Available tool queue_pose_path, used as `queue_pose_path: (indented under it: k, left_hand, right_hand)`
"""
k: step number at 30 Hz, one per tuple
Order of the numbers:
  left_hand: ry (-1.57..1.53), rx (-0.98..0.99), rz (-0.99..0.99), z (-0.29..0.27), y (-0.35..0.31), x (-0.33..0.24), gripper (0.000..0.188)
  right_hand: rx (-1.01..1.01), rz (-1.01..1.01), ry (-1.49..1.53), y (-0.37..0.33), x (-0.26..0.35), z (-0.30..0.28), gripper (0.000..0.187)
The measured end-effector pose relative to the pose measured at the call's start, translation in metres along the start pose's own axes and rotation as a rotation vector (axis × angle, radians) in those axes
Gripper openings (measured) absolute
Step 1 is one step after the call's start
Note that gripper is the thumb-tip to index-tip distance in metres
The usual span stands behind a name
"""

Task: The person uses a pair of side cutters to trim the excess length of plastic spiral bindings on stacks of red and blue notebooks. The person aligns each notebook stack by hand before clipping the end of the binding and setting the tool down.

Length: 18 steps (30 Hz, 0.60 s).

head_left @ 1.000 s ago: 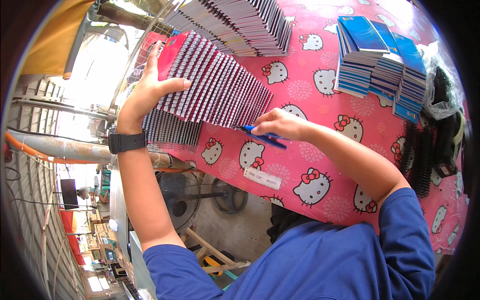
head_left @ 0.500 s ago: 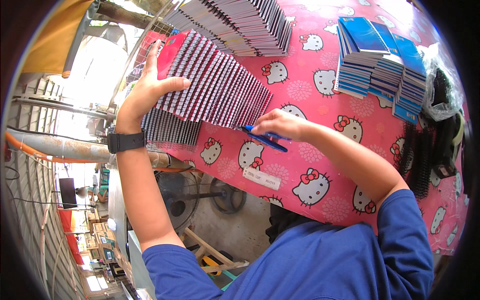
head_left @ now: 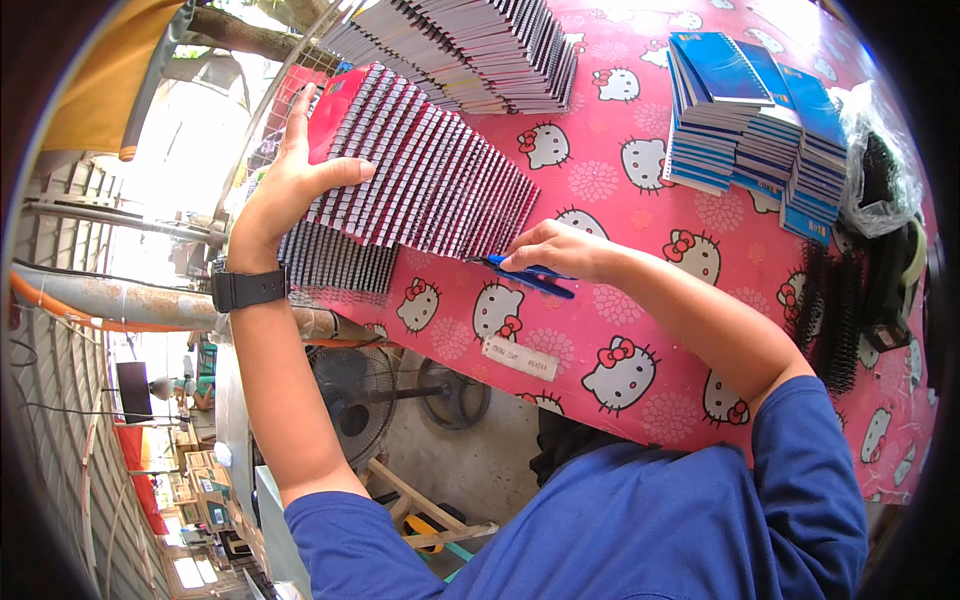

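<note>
A tall stack of pink-covered spiral notebooks (head_left: 420, 165) stands at the table's left edge, its rows of wire bindings facing me. My left hand (head_left: 290, 185) rests against the top of this stack, fingers stretched and thumb spread apart over the spines. In my right hand (head_left: 552, 248) is a blue-handled pair of pliers (head_left: 540, 280), its dark tip at the bindings near the stack's base. The tip's exact contact is too small to tell. Beside the stack, below my left thumb, more wire-bound books (head_left: 340, 262) show their spines.
Another big stack of spiral notebooks (head_left: 460, 50) stands behind. Blue notebooks (head_left: 760, 120) are piled at the far right, near a clear plastic bag (head_left: 880, 170), black binding coils (head_left: 835, 320) and a tape dispenser (head_left: 890, 290). A white label strip (head_left: 520, 357) lies near the table edge; a fan (head_left: 350, 395) stands below.
The view has shifted slightly. My right hand and the pliers have moved a little, still at the stack's base; the pliers' handles appear closer together. My left hand stays on the stack.
</note>
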<state>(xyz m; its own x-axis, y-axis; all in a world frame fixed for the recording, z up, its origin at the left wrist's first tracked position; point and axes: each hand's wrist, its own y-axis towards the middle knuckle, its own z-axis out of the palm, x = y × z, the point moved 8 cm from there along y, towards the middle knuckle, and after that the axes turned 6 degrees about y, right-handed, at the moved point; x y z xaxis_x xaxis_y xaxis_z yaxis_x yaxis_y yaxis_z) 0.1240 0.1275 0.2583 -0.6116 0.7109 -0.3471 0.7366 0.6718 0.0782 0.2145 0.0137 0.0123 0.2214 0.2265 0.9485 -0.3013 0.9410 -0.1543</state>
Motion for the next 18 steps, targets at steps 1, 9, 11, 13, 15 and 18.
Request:
queue_pose_path:
  k: [1,9,11,13,15,18]
  left_hand:
    - [-0.001,0.001,0.004,0.001,0.001,0.001,0.115]
    - [0.01,-0.005,-0.015,-0.001,-0.001,0.006,0.115]
    - [0.023,-0.012,0.003,-0.001,0.0,0.004,0.115]
    - [0.037,-0.022,0.016,-0.002,0.0,0.003,0.115]
    - [0.03,-0.011,-0.004,-0.001,-0.002,0.002,0.115]
    - [-0.013,0.001,-0.025,-0.001,-0.001,0.008,0.115]
  right_hand:
    - [-0.004,-0.001,0.0,-0.001,-0.003,0.002,0.031]
    - [-0.395,-0.576,-1.063,-0.029,0.035,0.012,0.047]
    - [-0.373,-0.629,-1.075,-0.028,0.035,0.013,0.048]
    - [-0.373,-0.651,-1.067,-0.03,0.036,0.008,0.048]
    - [-0.366,-0.673,-1.057,-0.031,0.037,0.009,0.049]
    - [-0.34,-0.617,-1.076,-0.029,0.036,0.015,0.049]
